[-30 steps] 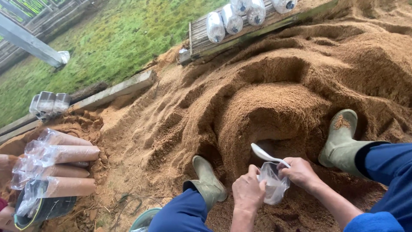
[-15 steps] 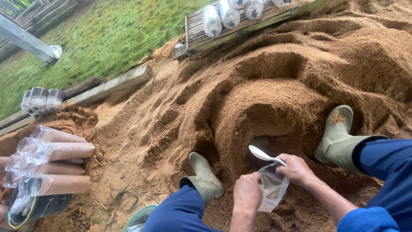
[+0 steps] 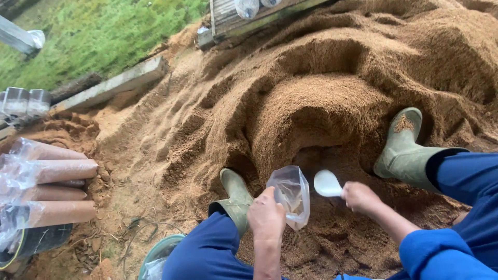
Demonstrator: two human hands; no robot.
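My left hand (image 3: 265, 216) grips a clear plastic bag (image 3: 291, 194) by its side, mouth up, with a little brown sawdust in the bottom. My right hand (image 3: 359, 197) holds a white scoop (image 3: 327, 183) just right of the bag's mouth. Both hands hover over a big heap of brown sawdust (image 3: 332, 93) with a hollow dug into its near face. My two green rubber boots (image 3: 236, 197) (image 3: 404, 145) stand in the sawdust on either side, under blue trouser legs.
Several filled clear bags of sawdust (image 3: 49, 189) lie stacked at the left over a dark tub (image 3: 36, 241). A teal bucket rim (image 3: 158, 254) shows by my left knee. Wooden planks (image 3: 111, 85) edge the heap, with grass (image 3: 104, 31) beyond and clear containers (image 3: 23, 101) at far left.
The bag has been raised and opened upright in my left hand. My right hand let go of the bag and drew the scoop to the right of its mouth.
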